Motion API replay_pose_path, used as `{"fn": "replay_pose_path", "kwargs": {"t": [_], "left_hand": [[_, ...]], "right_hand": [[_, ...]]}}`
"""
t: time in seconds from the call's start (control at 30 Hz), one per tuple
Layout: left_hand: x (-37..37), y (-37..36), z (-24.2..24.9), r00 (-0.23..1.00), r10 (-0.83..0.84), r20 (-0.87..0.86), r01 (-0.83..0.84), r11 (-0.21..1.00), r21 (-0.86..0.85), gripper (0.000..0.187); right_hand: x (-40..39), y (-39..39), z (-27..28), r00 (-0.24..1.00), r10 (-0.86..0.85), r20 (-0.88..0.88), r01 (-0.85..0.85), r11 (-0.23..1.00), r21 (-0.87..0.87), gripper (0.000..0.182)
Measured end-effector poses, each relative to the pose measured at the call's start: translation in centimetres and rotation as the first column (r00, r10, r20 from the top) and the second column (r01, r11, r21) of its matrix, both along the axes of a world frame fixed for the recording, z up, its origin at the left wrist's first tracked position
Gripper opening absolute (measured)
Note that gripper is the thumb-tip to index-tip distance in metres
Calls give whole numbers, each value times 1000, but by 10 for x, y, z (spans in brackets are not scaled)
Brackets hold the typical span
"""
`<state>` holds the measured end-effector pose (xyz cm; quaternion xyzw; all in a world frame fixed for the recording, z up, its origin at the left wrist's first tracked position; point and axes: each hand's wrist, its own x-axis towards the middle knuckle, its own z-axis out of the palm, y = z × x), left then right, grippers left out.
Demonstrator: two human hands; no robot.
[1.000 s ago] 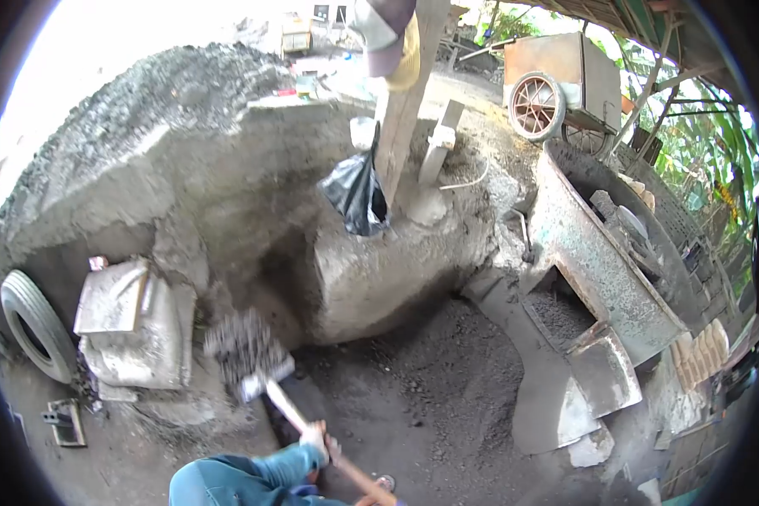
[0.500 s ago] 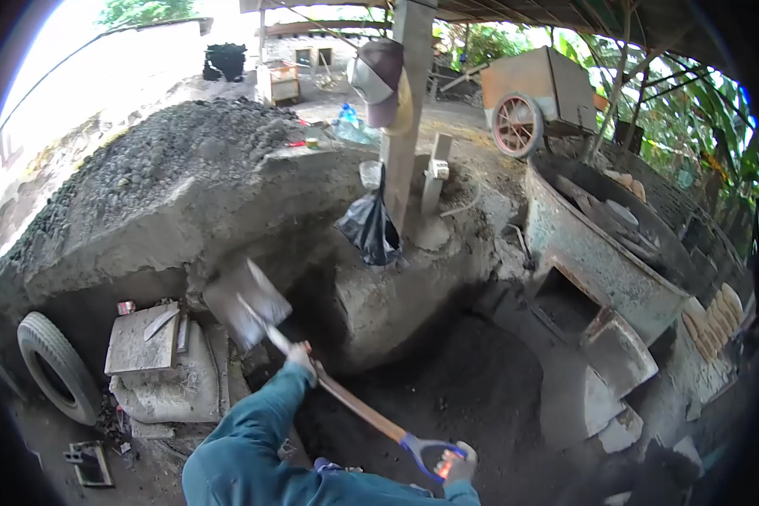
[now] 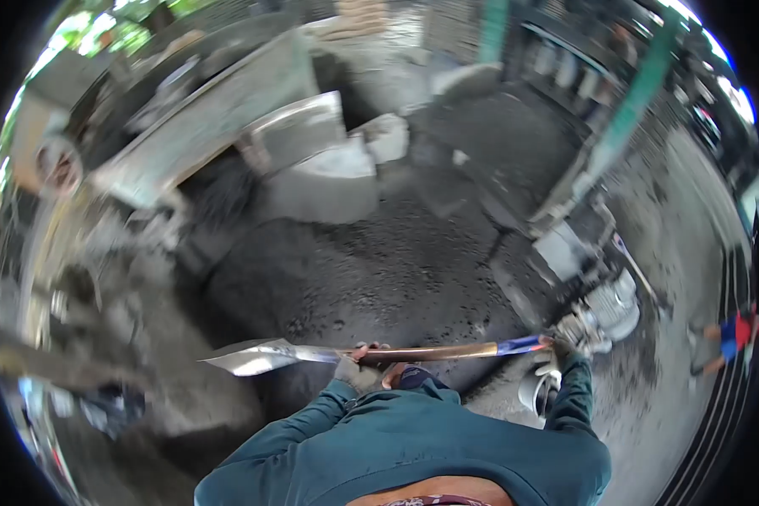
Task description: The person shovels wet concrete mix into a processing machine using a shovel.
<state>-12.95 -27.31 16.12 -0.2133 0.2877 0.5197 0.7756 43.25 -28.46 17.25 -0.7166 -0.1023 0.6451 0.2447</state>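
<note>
While the left grip (image 3: 359, 374) is clamped on the shovel (image 3: 434, 353) near its blade (image 3: 257, 359) and the right grip (image 3: 553, 356) is wrapped around its blue handle end (image 3: 519, 345), the tool lies crosswise above dark, loose grit (image 3: 379, 278), with a grey motor (image 3: 607, 310) near the right grip and a person in red (image 3: 744, 329) well apart.

- Across my front, the shovel (image 3: 437, 352), its blade (image 3: 260, 358) to my left.
- My left hand (image 3: 359, 373) is on it near the blade, my right hand (image 3: 556, 352) at the other end.
- Beyond it, loose grit (image 3: 388, 266).
- Ahead to my left, the tub (image 3: 228, 110).
- Near my right hand, the motor (image 3: 611, 310).
- Far right, another person (image 3: 740, 331).
</note>
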Motion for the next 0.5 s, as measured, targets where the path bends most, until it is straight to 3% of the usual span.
{"fn": "replay_pose_path", "kwargs": {"t": [0.03,0.07,0.1,0.2,0.23,0.27,0.33,0.37,0.4,0.47,0.5], "left_hand": [[2,26,12,992,-123,-30,127,976,177,20],[2,49,15,970,-230,-78,243,909,340,23],[8,74,24,941,-318,-112,332,817,471,20],[66,137,80,910,-399,-115,396,750,529,18],[86,159,79,887,-448,-109,430,719,545,18],[106,179,73,863,-494,-107,463,686,562,18],[152,205,82,812,-569,-133,524,608,597,19],[175,211,85,793,-596,-125,550,612,568,21],[197,215,86,774,-622,-115,575,615,540,23],[232,217,100,678,-713,-177,687,530,496,22],[246,218,101,610,-771,-179,737,470,485,19]], "right_hand": [[-40,-27,57,967,-254,-8,252,957,140,50],[0,-62,-45,905,-424,-40,421,879,225,38],[10,-95,-90,885,-466,25,444,858,259,34],[-7,-207,-206,837,-226,498,32,930,367,22],[-45,-211,-185,837,-445,320,329,875,357,20],[-79,-217,-157,748,-649,139,595,748,296,19],[-120,-254,-141,901,-367,231,331,926,180,18],[-151,-262,-129,837,-465,288,434,885,167,17],[-175,-271,-123,759,-552,346,531,832,161,17],[-207,-327,-163,429,-895,123,901,433,10,13],[-226,-327,-132,273,-962,3,961,273,34,12]]}}
